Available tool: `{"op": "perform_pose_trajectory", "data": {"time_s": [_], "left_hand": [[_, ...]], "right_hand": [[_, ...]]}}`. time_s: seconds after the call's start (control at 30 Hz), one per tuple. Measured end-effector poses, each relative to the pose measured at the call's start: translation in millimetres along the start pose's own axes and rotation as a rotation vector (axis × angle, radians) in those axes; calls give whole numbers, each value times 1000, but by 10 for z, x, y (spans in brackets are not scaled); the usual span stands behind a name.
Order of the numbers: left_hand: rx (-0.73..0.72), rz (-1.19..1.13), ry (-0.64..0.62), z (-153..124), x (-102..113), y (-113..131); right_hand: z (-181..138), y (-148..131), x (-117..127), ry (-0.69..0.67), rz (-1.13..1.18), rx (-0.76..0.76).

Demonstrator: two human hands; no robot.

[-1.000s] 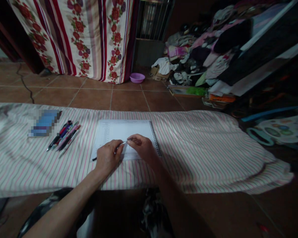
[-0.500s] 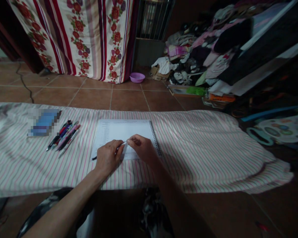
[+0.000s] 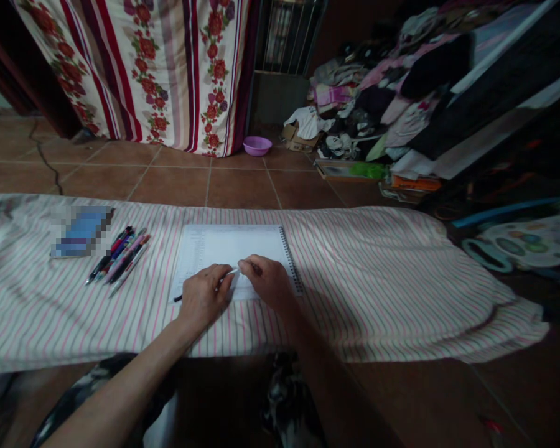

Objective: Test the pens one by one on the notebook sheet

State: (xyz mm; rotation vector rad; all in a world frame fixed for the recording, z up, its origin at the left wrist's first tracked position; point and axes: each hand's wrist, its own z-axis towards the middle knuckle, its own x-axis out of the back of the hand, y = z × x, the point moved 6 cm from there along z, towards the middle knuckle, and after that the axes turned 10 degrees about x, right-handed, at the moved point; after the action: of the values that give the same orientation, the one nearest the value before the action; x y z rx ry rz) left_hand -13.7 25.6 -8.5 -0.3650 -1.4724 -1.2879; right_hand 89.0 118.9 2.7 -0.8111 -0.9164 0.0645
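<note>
A spiral notebook (image 3: 224,246) lies open on a striped cloth (image 3: 378,274) spread over the floor. Both my hands rest over its near edge and share one pen (image 3: 228,272). My left hand (image 3: 203,298) is closed round the pen's barrel, whose dark end sticks out to the left. My right hand (image 3: 268,280) pinches the pen's pale right end with thumb and fingers. Several more pens (image 3: 119,255) lie in a bunch on the cloth to the left, beside a blue blurred-out flat thing (image 3: 81,231).
Brown floor tiles (image 3: 242,186) lie beyond the cloth. A flowered hanging cloth (image 3: 168,68) and a small purple bowl (image 3: 256,145) are at the back. Piled clothes and clutter (image 3: 387,106) fill the right side, with a patterned mat (image 3: 522,242) at the far right.
Almost nothing: both hands stay on the pen over the notebook, with my right hand's fingers shifting slightly at the pen's end.
</note>
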Motion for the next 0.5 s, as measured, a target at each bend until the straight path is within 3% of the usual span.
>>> {"op": "perform_pose_trajectory", "data": {"time_s": [0.23,0.5], "left_hand": [[186,-119,-28,46,14,-84],[191,-136,-29,39,17,-85]], "right_hand": [[2,146,-45,52,440,-109],[-3,186,-66,31,469,-123]]}}
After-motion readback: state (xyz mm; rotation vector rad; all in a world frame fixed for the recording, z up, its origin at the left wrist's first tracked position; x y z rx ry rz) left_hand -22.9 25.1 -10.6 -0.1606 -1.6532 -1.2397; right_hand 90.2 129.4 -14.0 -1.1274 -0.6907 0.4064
